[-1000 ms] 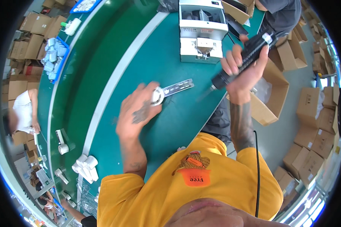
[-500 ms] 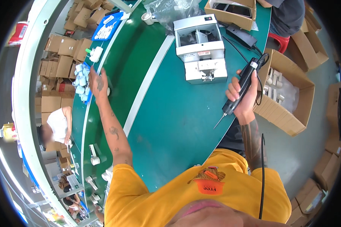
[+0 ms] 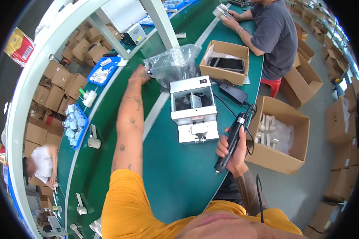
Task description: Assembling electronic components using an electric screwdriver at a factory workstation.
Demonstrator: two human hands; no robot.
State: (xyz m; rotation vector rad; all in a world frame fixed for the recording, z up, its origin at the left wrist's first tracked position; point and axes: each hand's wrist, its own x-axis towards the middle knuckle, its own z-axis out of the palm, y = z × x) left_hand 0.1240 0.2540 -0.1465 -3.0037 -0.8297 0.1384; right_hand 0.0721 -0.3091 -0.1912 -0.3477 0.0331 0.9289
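My right hand is wrapped around a black electric screwdriver, its bit pointing down toward the near table edge. Far forward on the green conveyor belt, my left arm is stretched out. There my left hand looks curled at the edge of a clear plastic bag; a small dark and white bit shows by its fingers, mostly hidden. Between my arms stands a white metal machine with an open top and a small fixture at its front.
Right of the table is a cardboard box of white parts. A smaller box holds a phone-like device; a black power adapter lies nearby. Blue trays line the belt's far side. A co-worker sits at the far right, holding a white part.
The view has shifted, bringing the seated co-worker into sight. My left hand has moved from beside the blue-parts tray forward to the plastic bag. The screwdriver stays in my right hand.
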